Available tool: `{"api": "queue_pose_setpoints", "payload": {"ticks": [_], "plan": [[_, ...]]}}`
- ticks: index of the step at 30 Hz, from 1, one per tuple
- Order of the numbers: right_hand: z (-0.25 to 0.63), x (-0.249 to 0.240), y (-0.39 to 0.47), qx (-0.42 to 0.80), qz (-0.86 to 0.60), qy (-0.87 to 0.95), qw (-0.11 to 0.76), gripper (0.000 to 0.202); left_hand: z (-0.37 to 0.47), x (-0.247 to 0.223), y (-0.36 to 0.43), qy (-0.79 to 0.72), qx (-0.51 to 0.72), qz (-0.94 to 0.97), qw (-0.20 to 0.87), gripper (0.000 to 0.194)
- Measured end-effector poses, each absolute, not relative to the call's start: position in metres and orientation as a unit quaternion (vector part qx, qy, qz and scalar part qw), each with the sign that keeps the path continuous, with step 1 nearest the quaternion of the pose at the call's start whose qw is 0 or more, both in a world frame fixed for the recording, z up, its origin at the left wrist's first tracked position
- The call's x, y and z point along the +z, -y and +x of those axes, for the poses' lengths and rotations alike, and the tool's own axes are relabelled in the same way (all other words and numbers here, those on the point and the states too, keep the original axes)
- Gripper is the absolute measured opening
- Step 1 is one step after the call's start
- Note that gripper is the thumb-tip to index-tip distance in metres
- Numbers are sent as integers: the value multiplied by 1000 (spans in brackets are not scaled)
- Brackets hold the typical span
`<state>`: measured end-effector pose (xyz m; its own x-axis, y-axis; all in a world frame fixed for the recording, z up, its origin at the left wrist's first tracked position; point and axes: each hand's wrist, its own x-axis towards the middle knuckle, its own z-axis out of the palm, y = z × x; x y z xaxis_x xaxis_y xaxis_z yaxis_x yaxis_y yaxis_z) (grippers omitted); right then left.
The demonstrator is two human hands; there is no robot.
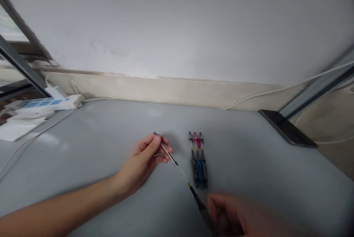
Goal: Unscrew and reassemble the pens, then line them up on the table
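Pinched between the thumb and fingers of my left hand (146,155) is a clear pen barrel (168,153) with a dark end, slanting down to the right. My right hand (229,211), blurred, is closed on a dark pen grip section (204,213) at the bottom. A refill (184,175) with a yellow part sticks up from this section, its pale tip close to the lower end of the barrel. Just right of the barrel, three pens lie side by side on the grey table: a black one (193,163), a red and blue one (198,163) and another black one (204,163).
A white power strip (52,103) with cables and white papers (22,126) is at the left. A dark flat device (287,128) lies at the back right, near a metal post. The wall rises behind the table (124,119).
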<state>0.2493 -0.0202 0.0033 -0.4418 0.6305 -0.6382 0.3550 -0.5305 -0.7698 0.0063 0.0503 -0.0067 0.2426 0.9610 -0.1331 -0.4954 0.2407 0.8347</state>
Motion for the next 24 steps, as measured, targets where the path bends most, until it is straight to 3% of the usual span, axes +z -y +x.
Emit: {"api": "queue_pose_setpoints", "payload": {"ticks": [12,24], "plan": [[246,14,17,702,-511,490,83,27,10,-7,-44,-338,474,315,750,35],[247,14,18,744,-473,453,132,43,13,-11,-29,-309,392,428,753,28]]}}
